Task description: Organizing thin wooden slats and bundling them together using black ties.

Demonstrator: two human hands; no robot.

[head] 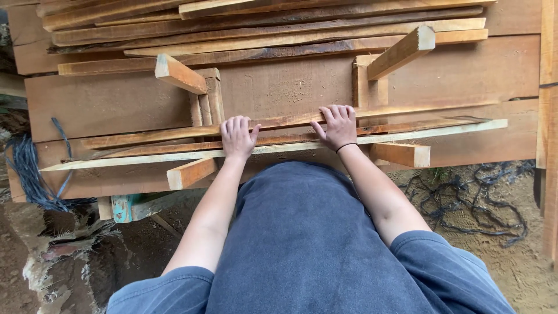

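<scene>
Both hands, left point(238, 138) and right point(337, 126), lay flat, fingers spread, pressing thin slats point(290, 135) beneath them, apparently steadying them; gripping nothing.

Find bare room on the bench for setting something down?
Free: the wide board between the two upright blocks, above both hands; also its right end past the right block. Crowded: thin strips under the hands, and the stacked slats at the far edge.

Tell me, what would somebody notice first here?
Two bare hands pressed flat on thin wooden strips: the left hand and the right hand, in the middle. Behind them, at the top, lies a stack of long planks. A tangle of blue cord hangs at the left edge.
</scene>
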